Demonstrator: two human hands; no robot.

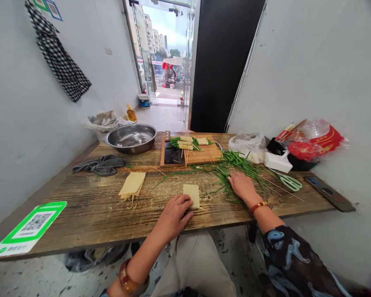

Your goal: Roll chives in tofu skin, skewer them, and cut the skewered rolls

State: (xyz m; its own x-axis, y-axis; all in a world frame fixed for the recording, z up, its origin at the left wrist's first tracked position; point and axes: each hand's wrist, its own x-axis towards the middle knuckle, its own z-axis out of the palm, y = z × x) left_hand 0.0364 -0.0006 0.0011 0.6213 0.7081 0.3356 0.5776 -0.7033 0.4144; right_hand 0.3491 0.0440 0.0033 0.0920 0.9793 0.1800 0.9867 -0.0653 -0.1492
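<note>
A square tofu sheet (191,194) lies on the wooden table in front of me. My left hand (177,214) rests on its left edge, fingers stretched out and thumb apart. To the right, my right hand (241,187) is at the near edge of a loose heap of green chives (239,161); its fingers are curled in on some stems, with the fingertips partly hidden. A small stack of tofu sheets (132,184) lies to the left. Skewered tofu rolls filled with greens (186,142) are piled on the cutting board (205,156), beside a cleaver's dark blade (174,153).
A steel basin (131,138) stands at the back left, near a dark cloth (99,165). Green-handled scissors (289,182), thin skewers (281,187), a white box (278,161) and a phone (327,192) lie right. A plastic bag (247,144) sits behind the chives.
</note>
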